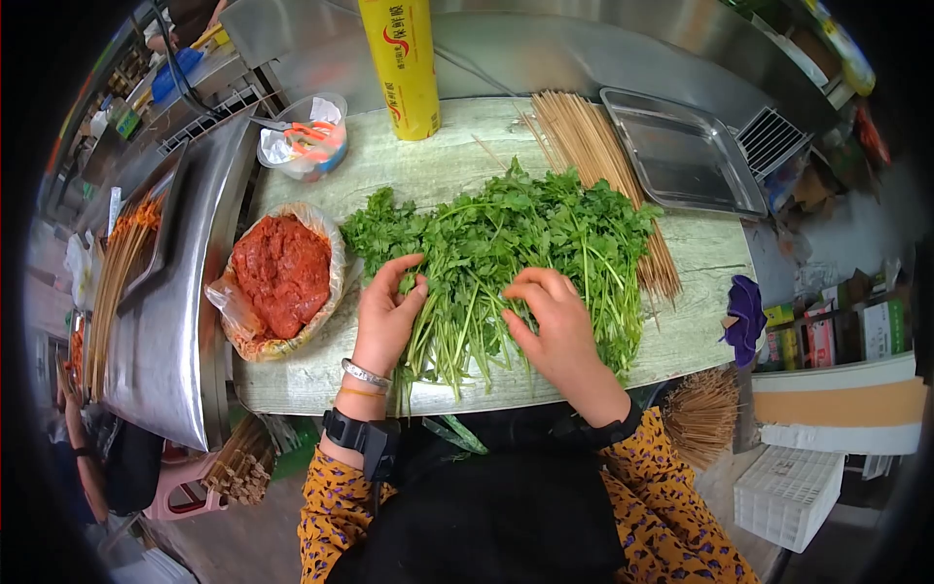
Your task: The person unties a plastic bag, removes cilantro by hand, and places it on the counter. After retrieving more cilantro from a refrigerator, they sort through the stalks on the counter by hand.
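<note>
A broad pile of coriander-like leafy greens (496, 243) lies across the middle of the table, leaves to the back and pale stems toward me. At its left edge is my left hand (386, 311), thumb and fingers apart and curved against the greens. My right hand (556, 326) rests over the stems on the right side, fingers bent, with a gap between thumb and forefinger. Neither hand visibly grips a bunch. Left of my left hand stands a plastic-lined bowl (336, 282) of red minced or marinated meat (280, 275).
Bamboo skewers (584, 136) lie right of the greens, partly under them, beside a metal tray (681, 146). Behind stand a yellow cling-film box (404, 73) and a plastic tub (336, 161) with orange-handled scissors. A purple cloth-like item (744, 319) sits at the right edge. Another person's arm (86, 457) shows far left.
</note>
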